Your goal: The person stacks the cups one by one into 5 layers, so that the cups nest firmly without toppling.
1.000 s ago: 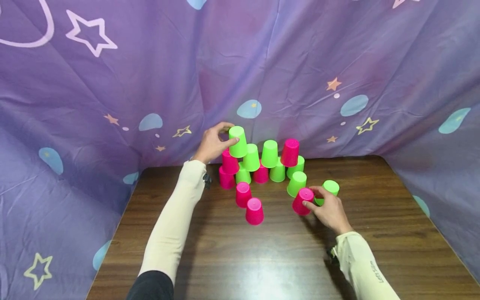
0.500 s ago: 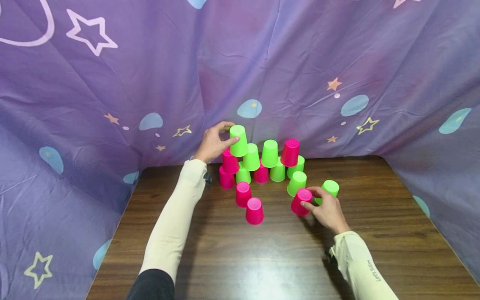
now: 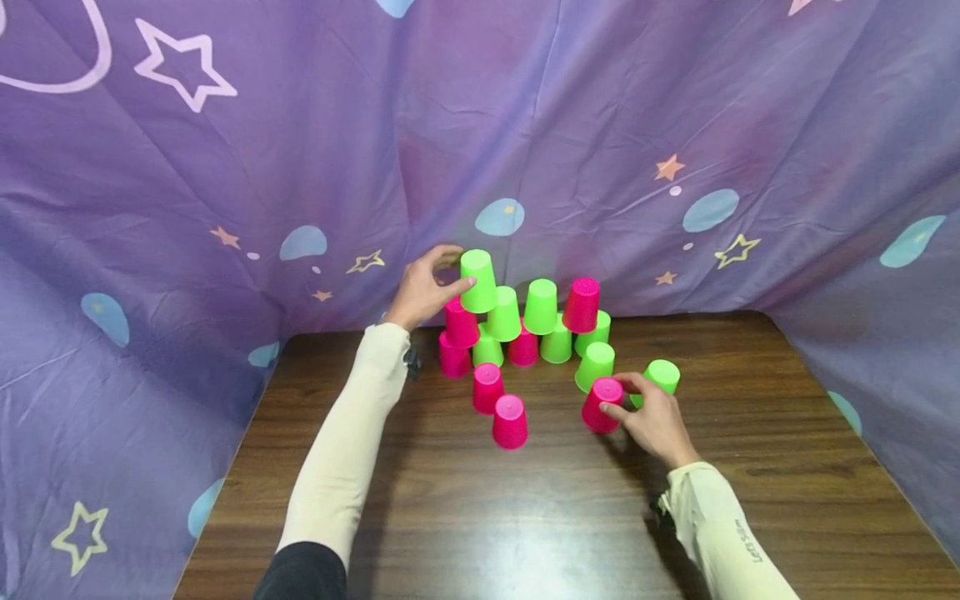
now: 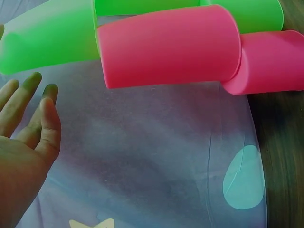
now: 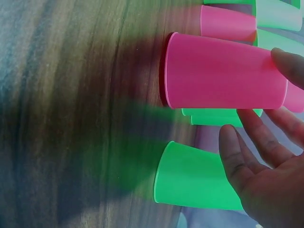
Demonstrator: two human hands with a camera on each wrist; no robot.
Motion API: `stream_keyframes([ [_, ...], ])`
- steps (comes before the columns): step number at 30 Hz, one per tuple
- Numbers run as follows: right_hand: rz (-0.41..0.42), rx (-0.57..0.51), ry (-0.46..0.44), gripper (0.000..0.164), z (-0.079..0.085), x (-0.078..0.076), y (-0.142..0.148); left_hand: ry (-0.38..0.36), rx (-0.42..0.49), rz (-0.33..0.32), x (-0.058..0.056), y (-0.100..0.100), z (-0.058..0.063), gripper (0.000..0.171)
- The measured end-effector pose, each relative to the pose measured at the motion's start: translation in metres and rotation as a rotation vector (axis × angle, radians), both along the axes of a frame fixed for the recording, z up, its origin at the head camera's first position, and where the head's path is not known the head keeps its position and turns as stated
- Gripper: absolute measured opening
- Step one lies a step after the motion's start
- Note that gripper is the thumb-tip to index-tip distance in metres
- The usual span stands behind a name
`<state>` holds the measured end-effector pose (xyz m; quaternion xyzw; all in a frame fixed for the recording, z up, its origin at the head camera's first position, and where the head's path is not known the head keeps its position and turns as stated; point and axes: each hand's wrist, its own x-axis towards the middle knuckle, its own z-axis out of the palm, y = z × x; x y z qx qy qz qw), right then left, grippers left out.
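Note:
In the head view my left hand (image 3: 427, 287) has its thumb tip against a green plastic cup (image 3: 479, 279) and a finger behind it. That upside-down cup is the highest, standing over a pink cup (image 3: 462, 323) and another green cup (image 3: 503, 315). The left wrist view shows the lower fingers (image 4: 31, 83) spread apart from the cup's side. My right hand (image 3: 657, 419) pinches an upside-down pink cup (image 5: 223, 73) between thumb and fingers, its rim close to the tabletop. Partly hidden behind that hand is a green cup (image 5: 194, 175) on the table.
A two-row wall of pink and green cups reaches right to a pink cup (image 3: 582, 305). In front stand two pink cups (image 3: 510, 422) and a green cup (image 3: 596, 367). A patterned purple cloth (image 3: 480, 150) hangs behind the wooden table (image 3: 450, 517).
The topmost green cup has shifted slightly right, and my left hand has drawn back a little left of it. My right hand has moved its pink cup slightly left.

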<state>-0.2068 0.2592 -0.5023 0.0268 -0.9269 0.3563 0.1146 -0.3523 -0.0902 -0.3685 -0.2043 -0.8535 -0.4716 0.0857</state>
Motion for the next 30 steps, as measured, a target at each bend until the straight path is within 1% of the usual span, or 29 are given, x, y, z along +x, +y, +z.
stream_keyframes([
  [9, 0.015, 0.012, 0.01, 0.045, 0.002, -0.003, -0.002, 0.007, 0.065, -0.015, 0.007, -0.008, -0.001, 0.052],
  [13, 0.023, 0.015, 0.003, 0.045, 0.006, -0.004, -0.005, 0.003, 0.087, -0.018, 0.011, -0.012, -0.004, 0.052],
  [16, 0.03, 0.01, 0.004, 0.044, 0.009, -0.005, -0.007, -0.005, 0.088, -0.019, 0.014, -0.015, -0.008, 0.052],
  [21, 0.048, -0.014, -0.002, 0.044, 0.015, -0.008, -0.012, 0.002, 0.075, -0.01, 0.018, -0.022, -0.015, 0.051],
  [30, 0.077, -0.031, -0.008, 0.045, 0.026, -0.013, -0.02, 0.009, 0.056, 0.009, 0.025, -0.03, -0.035, 0.048],
])
